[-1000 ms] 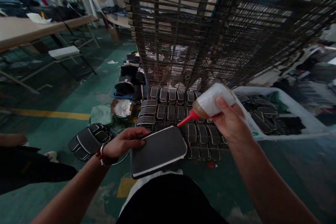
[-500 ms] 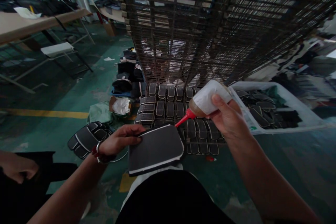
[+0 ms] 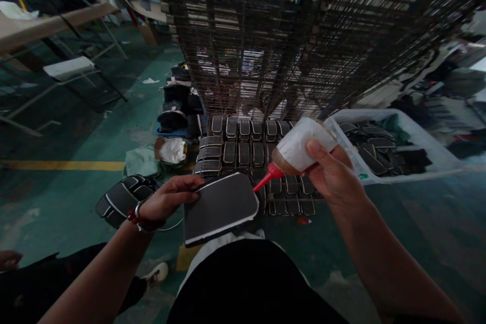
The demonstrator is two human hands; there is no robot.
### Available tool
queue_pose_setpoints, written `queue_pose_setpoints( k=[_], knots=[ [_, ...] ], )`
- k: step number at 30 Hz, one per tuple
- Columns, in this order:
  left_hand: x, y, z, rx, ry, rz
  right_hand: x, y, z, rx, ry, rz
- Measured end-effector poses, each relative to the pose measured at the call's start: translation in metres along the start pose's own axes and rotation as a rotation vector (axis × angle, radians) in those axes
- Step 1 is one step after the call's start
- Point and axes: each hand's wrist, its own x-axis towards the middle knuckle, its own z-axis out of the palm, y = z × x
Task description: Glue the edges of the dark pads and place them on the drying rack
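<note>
My left hand grips the left edge of a dark grey flat panel, thumb on top and fingers along the far side. The panel has rounded right corners and white lines along its edges. In my right hand is a squeeze bottle, tilted down to the left, with a white wrap and a brownish shoulder. Its red nozzle points at the panel's rounded right edge. Whether the tip touches the panel I cannot tell.
A tall stack of wire racks stands ahead, with rows of dark pieces at its foot. A white bin of similar pieces is at right. Dark padded pieces lie at left, near another person's shoe.
The red nozzle has moved from the panel's far right corner down along its right edge. At the left, the other person's hand has shifted outward and a shoe has come into view.
</note>
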Motion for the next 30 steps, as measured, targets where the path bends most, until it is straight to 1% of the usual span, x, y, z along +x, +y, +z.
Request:
queue_pose_setpoints(
  k=[7, 11, 13, 15, 18, 21, 25, 30],
  knots=[
    [0.003, 0.001, -0.002, 0.000, 0.095, 0.000, -0.008, -0.002, 0.000, 0.004, 0.039, 0.030],
    [0.005, -0.002, -0.004, -0.004, 0.114, 0.017, -0.013, 0.001, -0.002, 0.042, 0.047, 0.109],
    [0.006, -0.003, -0.003, -0.005, 0.100, 0.012, -0.013, 0.003, -0.001, 0.073, 0.055, 0.156],
    [0.007, -0.002, -0.002, -0.002, 0.058, -0.003, -0.009, 0.004, 0.002, 0.108, 0.085, 0.169],
    [0.007, 0.000, 0.001, 0.006, -0.025, -0.029, 0.001, 0.006, 0.007, 0.117, 0.125, 0.118],
    [0.005, 0.001, 0.004, 0.014, -0.068, -0.042, 0.009, 0.008, 0.009, 0.096, 0.122, 0.085],
    [0.002, 0.003, 0.004, -0.004, -0.052, -0.025, 0.010, 0.011, 0.007, 0.082, 0.113, 0.089],
    [0.000, 0.003, 0.002, -0.023, 0.017, -0.010, -0.001, 0.010, 0.006, 0.087, 0.105, 0.108]
  ],
)
